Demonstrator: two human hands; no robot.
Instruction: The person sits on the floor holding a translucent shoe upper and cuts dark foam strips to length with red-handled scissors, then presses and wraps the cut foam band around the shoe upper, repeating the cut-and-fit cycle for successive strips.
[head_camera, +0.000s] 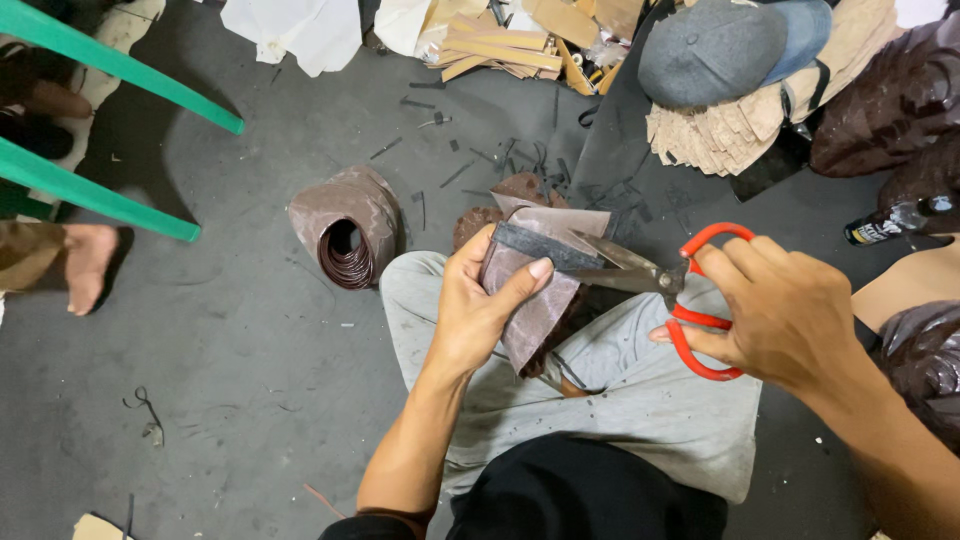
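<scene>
The fingers (520, 283) of the left hand (478, 305) are closed round a folded piece of brown material (535, 310), thumb pressed on its face, holding it above the lap. The right hand (785, 310) is closed through the red handles of the scissors (660, 280), whose blades are partly open with the upper edge of the piece between them. Judgement: the thumb lies near the blades, so a slip of the piece or a hurried cut could nick it; a loose grip could skew the cut. No container proper is visible. A roll of brown strip (350, 238) lies on the floor (230, 340), hollow core showing nothing inside; a dark bottle (890, 225) lies at right, contents indiscernible; a grey cap (715, 50) rests on stacked tan pieces.
</scene>
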